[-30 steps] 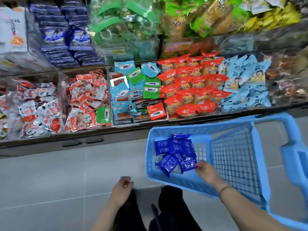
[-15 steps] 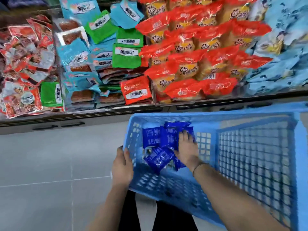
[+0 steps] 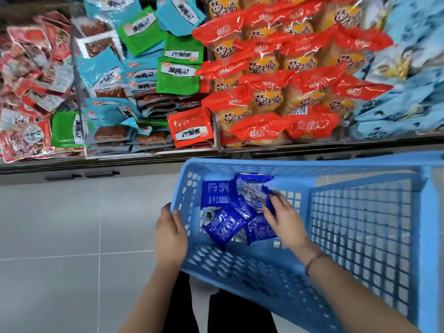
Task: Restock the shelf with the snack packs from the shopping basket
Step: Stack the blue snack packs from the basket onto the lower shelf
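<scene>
**Clerk:** Item one, left hand (image 3: 170, 236)?

**Checker:** Gripping the shopping basket (image 3: 300, 165) at its near left corner, fingertips hooked over the rim. A second ago it rested apart from the basket. It has since come across and now steadies it.

**Clerk:** Item two, right hand (image 3: 283, 219)?

**Checker:** Inside the basket. Half a second ago it lay flat on the heap. Now its fingers (image 3: 276, 197) are curled on the edge of one raised pack (image 3: 252, 191). The frame is smeared there, so the pinch is likely rather than certain.

**Clerk:** Item three, snack packs (image 3: 219, 197)?

**Checker:** Dark blue, several, all in the basket's left end.
- One lies flat just left of the right fingertips.
- Two sit tilted just below those fingers, between the two hands.
- The raised one is tipped up off the others, directly under the fingertips.

**Clerk:** Item four, shelf (image 3: 153, 156)?

**Checker:** Beyond both sets of fingertips and well apart from them. It holds bins of green packs (image 3: 179, 78), orange-red packs (image 3: 264, 99) and pale blue packs (image 3: 396, 111). No dark blue stock is in view on it, so I cannot tell which bin takes the new packs.

**Clerk:** Standing of the task?

**Checker:** Nothing shelved yet. With the basket braced and one pack tipped up, my judgement is that the first pick is under way. Every pack has still to go across.
</scene>
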Tool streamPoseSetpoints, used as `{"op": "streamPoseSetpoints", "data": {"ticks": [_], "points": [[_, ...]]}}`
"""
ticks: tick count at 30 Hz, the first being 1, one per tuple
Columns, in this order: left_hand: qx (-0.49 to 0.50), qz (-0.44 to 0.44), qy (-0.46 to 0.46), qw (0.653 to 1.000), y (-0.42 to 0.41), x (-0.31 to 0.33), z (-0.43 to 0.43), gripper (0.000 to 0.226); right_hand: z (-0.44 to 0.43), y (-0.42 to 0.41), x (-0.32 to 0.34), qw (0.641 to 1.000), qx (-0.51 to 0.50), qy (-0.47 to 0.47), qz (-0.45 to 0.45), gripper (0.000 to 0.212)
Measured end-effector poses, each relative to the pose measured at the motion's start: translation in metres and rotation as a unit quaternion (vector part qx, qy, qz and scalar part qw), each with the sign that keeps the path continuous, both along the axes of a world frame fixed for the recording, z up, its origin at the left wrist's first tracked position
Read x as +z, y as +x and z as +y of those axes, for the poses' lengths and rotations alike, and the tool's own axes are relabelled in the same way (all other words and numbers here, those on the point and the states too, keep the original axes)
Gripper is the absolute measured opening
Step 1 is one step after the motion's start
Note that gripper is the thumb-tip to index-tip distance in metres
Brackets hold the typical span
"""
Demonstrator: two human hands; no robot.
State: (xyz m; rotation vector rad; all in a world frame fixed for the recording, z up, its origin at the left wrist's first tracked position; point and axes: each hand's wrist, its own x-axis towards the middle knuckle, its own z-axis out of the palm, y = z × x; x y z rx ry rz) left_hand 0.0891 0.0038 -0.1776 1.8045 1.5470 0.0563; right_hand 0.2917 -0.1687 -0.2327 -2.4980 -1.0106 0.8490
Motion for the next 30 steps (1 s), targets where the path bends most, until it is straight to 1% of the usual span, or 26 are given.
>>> {"op": "streamPoseSetpoints", "data": {"ticks": [1, 2, 4, 5, 6, 7, 8, 9, 10, 11, 13, 14, 16, 17, 18, 21, 23, 24, 25, 26, 27, 28, 29, 30], "points": [[-0.012, 0.011, 0.029, 0.999, 0.002, 0.002, -0.002, 0.028, -0.004, 0.001, 0.010, 0.996, -0.048, 0.036, 0.062, 0.028], [-0.026, 0.015, 0.066, 0.997, 0.005, 0.006, -0.006, 0.039, -0.007, 0.002, 0.023, 0.985, -0.099, 0.061, 0.129, 0.021], [-0.071, -0.028, 0.115, 0.990, 0.013, 0.018, -0.015, 0.057, -0.009, 0.002, 0.047, 0.943, -0.186, 0.092, 0.262, 0.010], [-0.095, -0.054, 0.100, 0.989, 0.018, 0.023, -0.022, 0.063, -0.009, 0.001, 0.056, 0.922, -0.209, 0.104, 0.308, 0.014], [-0.113, -0.080, 0.050, 0.989, 0.025, 0.027, -0.028, 0.066, -0.010, 0.001, 0.065, 0.908, -0.217, 0.108, 0.341, 0.018], [-0.123, -0.105, -0.038, 0.986, 0.034, 0.033, -0.033, 0.065, -0.010, 0.002, 0.072, 0.897, -0.214, 0.106, 0.371, 0.018], [-0.119, -0.133, -0.143, 0.973, 0.044, 0.039, -0.037, 0.059, -0.009, 0.002, 0.078, 0.888, -0.202, 0.104, 0.399, 0.017], [-0.110, -0.161, -0.242, 0.951, 0.052, 0.042, -0.041, 0.049, -0.008, 0.001, 0.083, 0.883, -0.177, 0.106, 0.422, 0.017], [-0.098, -0.189, -0.304, 0.929, 0.058, 0.043, -0.043, 0.041, -0.006, 0.000, 0.088, 0.880, -0.146, 0.108, 0.439, 0.019], [-0.079, -0.201, -0.327, 0.920, 0.062, 0.041, -0.044, 0.038, -0.004, -0.001, 0.092, 0.879, -0.121, 0.104, 0.449, 0.022], [-0.020, -0.207, -0.335, 0.919, 0.066, 0.039, -0.041, 0.041, -0.002, 0.002, 0.097, 0.876, -0.112, 0.096, 0.460, 0.033], [0.020, -0.224, -0.336, 0.915, 0.065, 0.038, -0.038, 0.037, -0.002, 0.004, 0.098, 0.872, -0.124, 0.096, 0.463, 0.037], [0.123, -0.276, -0.335, 0.893, 0.057, 0.033, -0.029, 0.023, -0.005, 0.008, 0.098, 0.860, -0.170, 0.115, 0.466, 0.046], [0.166, -0.291, -0.327, 0.884, 0.053, 0.031, -0.024, 0.020, -0.007, 0.011, 0.097, 0.852, -0.196, 0.129, 0.467, 0.049], [0.192, -0.290, -0.316, 0.883, 0.047, 0.031, -0.019, 0.019, -0.008, 0.012, 0.098, 0.843, -0.222, 0.143, 0.469, 0.051], [0.225, -0.265, -0.295, 0.890, 0.035, 0.028, -0.013, 0.016, -0.010, 0.010, 0.096, 0.799, -0.283, 0.186, 0.497, 0.051], [0.215, -0.229, -0.297, 0.902, 0.033, 0.027, -0.016, 0.014, -0.007, 0.003, 0.095, 0.761, -0.315, 0.209, 0.527, 0.045], [0.204, -0.214, -0.308, 0.904, 0.034, 0.028, -0.020, 0.013, -0.005, -0.003, 0.094, 0.748, -0.326, 0.215, 0.537, 0.041], [0.190, -0.207, -0.323, 0.904, 0.036, 0.028, -0.025, 0.013, -0.002, -0.010, 0.092, 0.743, -0.331, 0.214, 0.541, 0.037], [0.176, -0.205, -0.340, 0.901, 0.039, 0.029, -0.031, 0.012, 0.003, -0.018, 0.091, 0.749, -0.329, 0.207, 0.536, 0.035], [0.167, -0.208, -0.357, 0.895, 0.042, 0.029, -0.037, 0.010, 0.007, -0.028, 0.089, 0.777, -0.315, 0.190, 0.510, 0.033], [0.160, -0.214, -0.367, 0.891, 0.044, 0.030, -0.042, 0.008, 0.011, -0.037, 0.088, 0.818, -0.292, 0.170, 0.465, 0.033], [0.147, -0.219, -0.366, 0.893, 0.045, 0.031, -0.046, 0.015, 0.015, -0.047, 0.086, 0.856, -0.260, 0.151, 0.421, 0.032], [0.134, -0.222, -0.357, 0.897, 0.045, 0.031, -0.048, 0.025, 0.018, -0.055, 0.085, 0.878, -0.225, 0.145, 0.396, 0.032]]}}
